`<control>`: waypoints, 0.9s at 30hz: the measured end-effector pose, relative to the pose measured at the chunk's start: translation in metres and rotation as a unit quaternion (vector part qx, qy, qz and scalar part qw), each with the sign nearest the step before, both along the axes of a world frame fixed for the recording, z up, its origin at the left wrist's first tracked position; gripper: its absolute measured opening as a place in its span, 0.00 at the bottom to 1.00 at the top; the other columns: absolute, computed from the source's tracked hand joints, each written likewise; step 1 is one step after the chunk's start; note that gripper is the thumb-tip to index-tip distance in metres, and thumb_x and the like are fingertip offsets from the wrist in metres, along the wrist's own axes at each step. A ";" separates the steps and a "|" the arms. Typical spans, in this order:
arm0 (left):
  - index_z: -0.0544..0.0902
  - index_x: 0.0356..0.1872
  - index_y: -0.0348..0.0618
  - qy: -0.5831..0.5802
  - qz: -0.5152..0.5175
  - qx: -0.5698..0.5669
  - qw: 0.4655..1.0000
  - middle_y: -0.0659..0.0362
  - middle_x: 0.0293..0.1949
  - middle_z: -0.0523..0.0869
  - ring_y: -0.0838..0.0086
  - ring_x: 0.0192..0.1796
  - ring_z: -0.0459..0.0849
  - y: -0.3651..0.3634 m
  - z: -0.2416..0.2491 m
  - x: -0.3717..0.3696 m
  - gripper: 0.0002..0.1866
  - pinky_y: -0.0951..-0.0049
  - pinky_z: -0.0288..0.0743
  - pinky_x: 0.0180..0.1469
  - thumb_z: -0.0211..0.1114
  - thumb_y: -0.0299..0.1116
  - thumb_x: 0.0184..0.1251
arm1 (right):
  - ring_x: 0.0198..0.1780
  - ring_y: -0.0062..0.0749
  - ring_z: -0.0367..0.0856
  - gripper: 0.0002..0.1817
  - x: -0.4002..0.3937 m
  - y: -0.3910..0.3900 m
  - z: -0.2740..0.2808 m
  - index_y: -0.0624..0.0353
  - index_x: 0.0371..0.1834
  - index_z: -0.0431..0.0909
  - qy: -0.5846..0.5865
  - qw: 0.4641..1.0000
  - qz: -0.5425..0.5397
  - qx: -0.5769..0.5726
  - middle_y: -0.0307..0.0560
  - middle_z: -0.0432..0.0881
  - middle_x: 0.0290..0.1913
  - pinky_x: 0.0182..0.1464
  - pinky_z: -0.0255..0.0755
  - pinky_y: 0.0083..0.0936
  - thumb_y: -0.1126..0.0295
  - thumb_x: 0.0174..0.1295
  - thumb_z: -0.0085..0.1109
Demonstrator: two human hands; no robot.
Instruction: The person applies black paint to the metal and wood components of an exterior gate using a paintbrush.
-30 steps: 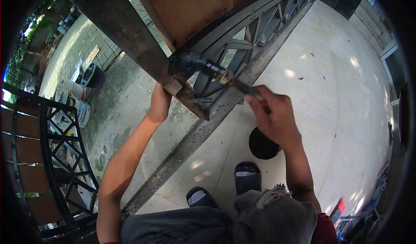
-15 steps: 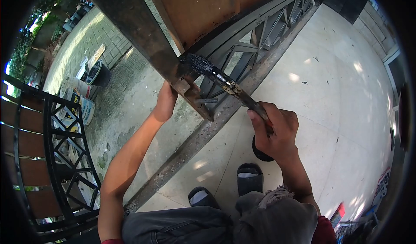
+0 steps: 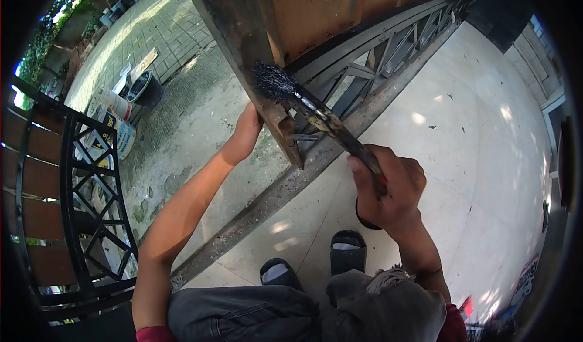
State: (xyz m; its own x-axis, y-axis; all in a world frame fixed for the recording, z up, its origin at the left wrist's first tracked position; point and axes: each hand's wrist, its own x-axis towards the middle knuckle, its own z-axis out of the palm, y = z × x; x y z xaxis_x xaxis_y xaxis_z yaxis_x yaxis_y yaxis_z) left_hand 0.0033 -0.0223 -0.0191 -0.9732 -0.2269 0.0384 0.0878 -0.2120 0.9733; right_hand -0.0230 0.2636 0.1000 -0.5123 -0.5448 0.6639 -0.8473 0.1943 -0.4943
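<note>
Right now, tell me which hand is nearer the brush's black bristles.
Left. The left hand grips the gate post's edge just below the bristles; the right hand holds the brush's handle end, farther away.

One head-worn view looks steeply down, close over the gate [image 3: 340, 44].

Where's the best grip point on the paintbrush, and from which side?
Grip the bare lower handle, as the right hand does now, coming from the person's side, below the gate post. The paintbrush slants up and away, with black, wet-looking bristles at the far end against the post, so the near end is probably the clean, free part. The left hand grips the post edge.
</note>
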 end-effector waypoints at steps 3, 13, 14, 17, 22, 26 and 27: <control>0.74 0.56 0.41 -0.015 0.046 0.026 0.998 0.60 0.53 0.78 0.71 0.56 0.75 0.008 0.004 -0.004 0.19 0.67 0.65 0.64 0.44 0.43 0.78 | 0.10 0.32 0.72 0.09 0.005 0.000 0.004 0.62 0.29 0.73 -0.019 0.999 -0.012 0.048 0.40 0.72 0.11 0.15 0.60 0.24 0.74 0.57 0.66; 0.72 0.58 0.39 0.009 -0.016 -0.080 0.997 0.59 0.55 0.77 0.71 0.58 0.75 0.002 0.004 -0.006 0.20 0.69 0.66 0.64 0.39 0.41 0.80 | 0.07 0.29 0.66 0.07 0.012 -0.004 0.008 0.62 0.31 0.74 -0.025 0.996 -0.036 0.077 0.37 0.65 0.09 0.13 0.56 0.25 0.73 0.60 0.64; 0.72 0.59 0.39 -0.003 0.027 -0.076 0.997 0.59 0.55 0.77 0.71 0.59 0.75 0.005 0.005 -0.006 0.20 0.69 0.66 0.64 0.39 0.41 0.80 | 0.07 0.29 0.67 0.08 0.015 0.001 0.009 0.61 0.29 0.73 -0.018 0.995 -0.031 0.090 0.38 0.66 0.09 0.13 0.56 0.25 0.73 0.60 0.64; 0.71 0.60 0.38 -0.004 0.016 -0.073 0.997 0.59 0.56 0.77 0.71 0.59 0.74 0.005 0.006 -0.004 0.20 0.69 0.65 0.65 0.40 0.41 0.80 | 0.07 0.30 0.68 0.09 0.018 0.007 0.025 0.60 0.28 0.72 -0.007 0.999 -0.040 0.025 0.38 0.68 0.10 0.13 0.57 0.25 0.73 0.60 0.64; 0.72 0.59 0.39 0.026 -0.024 -0.034 0.999 0.59 0.56 0.76 0.71 0.58 0.74 -0.007 -0.007 -0.005 0.19 0.69 0.65 0.65 0.43 0.41 0.80 | 0.10 0.34 0.73 0.10 0.005 -0.010 0.008 0.59 0.27 0.71 -0.011 0.999 -0.040 -0.003 0.41 0.73 0.11 0.13 0.61 0.26 0.69 0.62 0.61; 0.73 0.56 0.38 0.025 -0.003 0.015 1.000 0.58 0.54 0.77 0.70 0.57 0.75 -0.007 -0.011 -0.005 0.18 0.69 0.66 0.64 0.42 0.40 0.79 | 0.09 0.34 0.72 0.09 0.012 0.012 0.008 0.59 0.29 0.71 -0.036 0.998 -0.031 0.046 0.40 0.72 0.10 0.13 0.62 0.28 0.69 0.62 0.61; 0.71 0.60 0.38 0.018 -0.043 0.022 0.999 0.59 0.56 0.75 0.72 0.58 0.73 -0.017 -0.019 -0.006 0.19 0.70 0.65 0.64 0.42 0.40 0.80 | 0.09 0.34 0.72 0.09 0.011 0.011 0.014 0.59 0.29 0.71 -0.040 0.998 -0.039 0.034 0.40 0.72 0.10 0.13 0.62 0.28 0.69 0.62 0.61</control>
